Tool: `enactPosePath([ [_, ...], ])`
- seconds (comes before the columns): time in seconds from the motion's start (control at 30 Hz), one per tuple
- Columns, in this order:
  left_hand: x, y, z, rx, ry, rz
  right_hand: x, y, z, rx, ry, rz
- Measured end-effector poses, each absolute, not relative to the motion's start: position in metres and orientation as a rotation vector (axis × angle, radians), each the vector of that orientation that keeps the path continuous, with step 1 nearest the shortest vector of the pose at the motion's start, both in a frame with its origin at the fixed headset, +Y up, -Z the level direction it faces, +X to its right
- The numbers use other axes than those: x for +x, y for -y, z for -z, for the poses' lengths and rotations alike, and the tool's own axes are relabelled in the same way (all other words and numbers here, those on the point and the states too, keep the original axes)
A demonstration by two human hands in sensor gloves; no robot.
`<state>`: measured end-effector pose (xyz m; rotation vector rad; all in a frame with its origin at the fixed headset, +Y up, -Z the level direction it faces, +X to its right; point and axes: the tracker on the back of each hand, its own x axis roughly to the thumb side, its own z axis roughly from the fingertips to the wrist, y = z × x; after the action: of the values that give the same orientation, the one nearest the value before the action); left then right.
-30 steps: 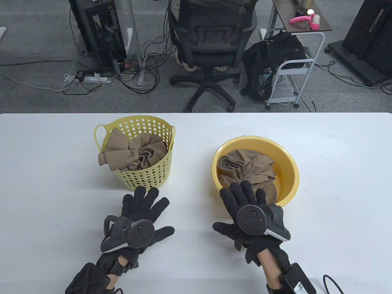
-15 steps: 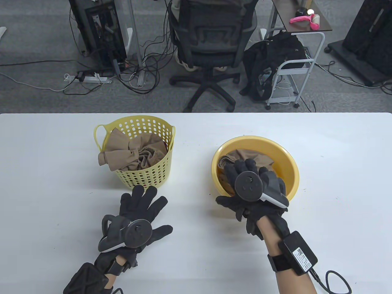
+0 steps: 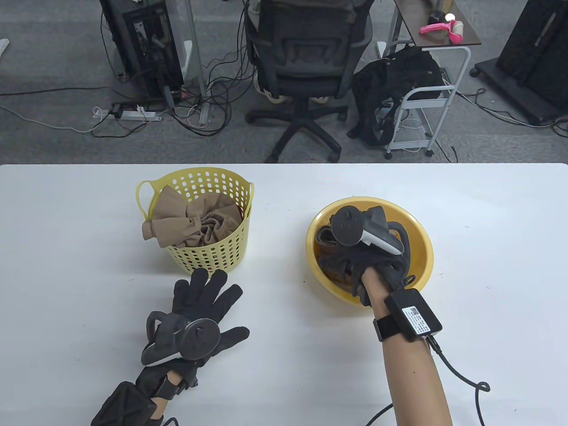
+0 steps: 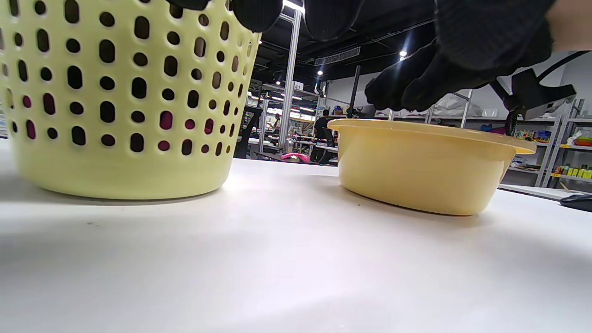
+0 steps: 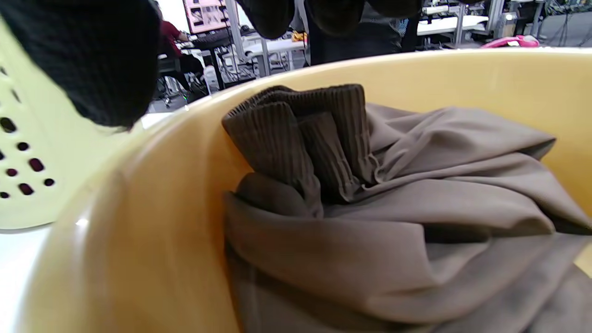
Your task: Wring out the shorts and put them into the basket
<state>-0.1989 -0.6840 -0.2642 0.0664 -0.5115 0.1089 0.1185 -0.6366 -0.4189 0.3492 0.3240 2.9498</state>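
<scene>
Brown shorts (image 5: 416, 222) lie bunched in the yellow basin (image 3: 419, 262), ribbed waistband (image 3: 323, 235) against its left wall. My right hand (image 3: 372, 259) reaches down into the basin over them. In the right wrist view its fingertips (image 5: 273, 18) hang just above the cloth, apart from it, holding nothing. The left hand (image 3: 208, 290) lies flat on the table with fingers spread, just in front of the pale yellow perforated basket (image 3: 208, 259). Another tan garment (image 3: 186, 222) fills that basket and drapes over its left rim.
Basket (image 4: 115, 115) and basin (image 4: 416, 166) stand side by side mid-table with a gap of bare white table (image 3: 279, 248) between them. A cable (image 3: 461, 381) trails from my right wrist unit. An office chair (image 3: 306, 57) stands beyond the far edge.
My right hand has moved forward from the basin's near rim and tipped down into it, covering most of the shorts. The left hand has stayed flat on the table.
</scene>
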Motion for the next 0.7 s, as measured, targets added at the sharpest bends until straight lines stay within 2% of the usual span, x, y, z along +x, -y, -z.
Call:
enactPosePath([
  [0.3,-0.2,0.684,0.264,0.073,0.512,-0.105,0.12,0.651,0.446,0.269,-0.45,-2.99],
  [0.7,-0.199,0.684,0.264,0.065,0.516,-0.089,0.122,0.673,0.463,0.23,-0.555,-2.968],
])
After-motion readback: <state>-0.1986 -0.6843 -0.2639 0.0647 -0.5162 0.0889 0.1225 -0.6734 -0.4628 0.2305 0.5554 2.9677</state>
